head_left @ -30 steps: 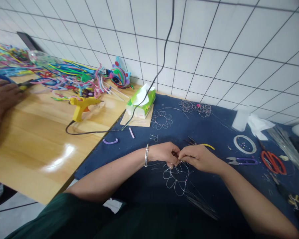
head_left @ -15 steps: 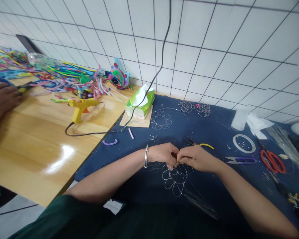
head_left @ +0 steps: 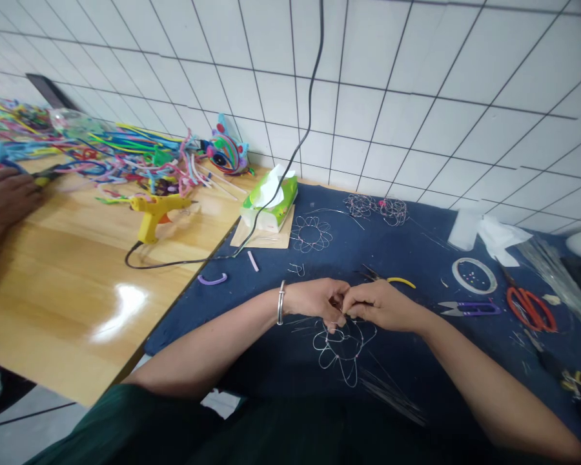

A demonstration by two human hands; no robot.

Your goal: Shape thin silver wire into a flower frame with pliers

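Observation:
A flower-shaped wire ring with thin looped petals hangs below my fingertips. My left hand, with a silver bangle at the wrist, is closed in a pinch on the ring's upper edge. Pressed close beside it, my right hand pinches the same wirework, thumb and forefinger together. My fingers hide the exact spot they grip. Behind my right hand lie pliers with a yellow handle. A finished-looking wire flower rests flat farther back on the dark blue cloth. Loose straight wires lie close to my body.
At right are purple thread snips, red-handled scissors and a white spool ring. A green tissue pack stands at back. On the wooden table are a yellow glue gun, colourful pipe cleaners and another person's hand.
The wire flower has turned slightly in my fingers, and its petals show more spread out to the right. Both hands stay together in nearly the same place. The view has shifted slightly.

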